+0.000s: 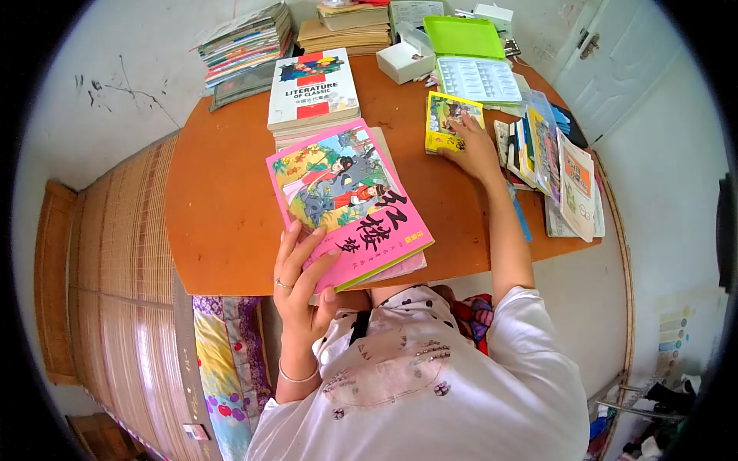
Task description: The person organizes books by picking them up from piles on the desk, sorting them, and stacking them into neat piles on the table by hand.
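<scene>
Leftmost, left hand: spread on pink book
White book: "LITERATURE OF CLASSIC"
Pink book: "红楼梦", painted figures, nearer than white book
Yellow book: right of white book
Right hand: on yellow book; cannot tell if pinching

Two covers partly blocked
From here, the right hand hides part of the yellow book; the left hand masks a corner of the pink book, some print too small for me. The white shirt runs out of view nearest.
</scene>
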`<state>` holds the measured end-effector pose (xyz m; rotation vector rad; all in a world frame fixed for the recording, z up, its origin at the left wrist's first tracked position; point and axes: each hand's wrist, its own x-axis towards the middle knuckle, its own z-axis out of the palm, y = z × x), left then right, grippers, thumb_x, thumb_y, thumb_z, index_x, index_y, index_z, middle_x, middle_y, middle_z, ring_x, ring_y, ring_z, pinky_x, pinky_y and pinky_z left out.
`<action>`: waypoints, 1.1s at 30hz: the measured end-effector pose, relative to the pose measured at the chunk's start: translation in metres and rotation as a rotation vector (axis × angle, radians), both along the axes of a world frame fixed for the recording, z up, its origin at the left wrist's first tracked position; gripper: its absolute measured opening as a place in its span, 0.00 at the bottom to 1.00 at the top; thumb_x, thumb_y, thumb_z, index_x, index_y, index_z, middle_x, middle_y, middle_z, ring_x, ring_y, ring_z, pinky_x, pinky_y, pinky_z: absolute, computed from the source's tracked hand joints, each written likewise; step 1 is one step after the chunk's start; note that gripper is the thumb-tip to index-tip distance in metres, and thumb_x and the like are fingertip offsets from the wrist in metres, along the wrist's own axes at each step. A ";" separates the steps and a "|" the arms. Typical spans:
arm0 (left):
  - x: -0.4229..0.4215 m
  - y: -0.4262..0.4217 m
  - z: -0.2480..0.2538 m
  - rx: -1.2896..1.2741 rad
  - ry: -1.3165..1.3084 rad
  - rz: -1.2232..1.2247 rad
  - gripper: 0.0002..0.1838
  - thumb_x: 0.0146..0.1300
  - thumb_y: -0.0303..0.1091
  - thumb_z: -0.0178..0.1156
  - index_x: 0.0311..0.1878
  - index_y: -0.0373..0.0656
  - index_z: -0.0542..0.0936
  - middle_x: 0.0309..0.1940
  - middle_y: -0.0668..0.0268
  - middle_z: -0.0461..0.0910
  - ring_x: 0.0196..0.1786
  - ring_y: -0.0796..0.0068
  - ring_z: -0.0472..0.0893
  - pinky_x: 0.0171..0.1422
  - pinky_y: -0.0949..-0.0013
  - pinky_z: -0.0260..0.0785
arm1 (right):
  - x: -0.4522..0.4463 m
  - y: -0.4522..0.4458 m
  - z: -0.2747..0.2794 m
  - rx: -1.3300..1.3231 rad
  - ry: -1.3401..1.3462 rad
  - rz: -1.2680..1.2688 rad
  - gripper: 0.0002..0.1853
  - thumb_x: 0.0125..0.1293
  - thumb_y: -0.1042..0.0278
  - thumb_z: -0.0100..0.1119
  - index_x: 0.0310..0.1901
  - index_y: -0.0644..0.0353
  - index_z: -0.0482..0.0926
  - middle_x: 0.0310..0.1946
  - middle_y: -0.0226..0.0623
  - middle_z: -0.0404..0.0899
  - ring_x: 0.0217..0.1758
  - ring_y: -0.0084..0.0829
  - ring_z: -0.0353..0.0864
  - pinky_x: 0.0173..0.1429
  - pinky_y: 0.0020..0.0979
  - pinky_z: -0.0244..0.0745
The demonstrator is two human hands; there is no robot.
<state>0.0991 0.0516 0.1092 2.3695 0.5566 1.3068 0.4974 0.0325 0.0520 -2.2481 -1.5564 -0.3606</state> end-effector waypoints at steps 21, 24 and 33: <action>-0.001 0.001 -0.006 -0.012 -0.029 -0.050 0.20 0.66 0.42 0.51 0.51 0.37 0.79 0.56 0.50 0.76 0.68 0.45 0.67 0.73 0.45 0.54 | -0.101 -0.048 0.095 0.716 0.330 0.260 0.18 0.70 0.64 0.54 0.58 0.62 0.75 0.49 0.44 0.81 0.49 0.39 0.82 0.45 0.33 0.77; 0.005 -0.004 -0.016 -0.218 -0.280 -0.093 0.37 0.67 0.51 0.51 0.70 0.34 0.59 0.68 0.42 0.62 0.72 0.47 0.61 0.74 0.47 0.52 | -0.169 -0.063 0.128 0.509 0.037 0.464 0.26 0.60 0.68 0.59 0.62 0.56 0.73 0.58 0.38 0.76 0.53 0.37 0.81 0.48 0.34 0.78; -0.001 -0.006 0.000 -0.021 -0.010 0.044 0.29 0.68 0.58 0.49 0.47 0.38 0.82 0.59 0.51 0.74 0.70 0.42 0.62 0.72 0.48 0.55 | -0.155 -0.038 0.111 0.300 0.515 0.444 0.18 0.65 0.58 0.60 0.50 0.61 0.80 0.49 0.44 0.82 0.52 0.42 0.81 0.55 0.38 0.75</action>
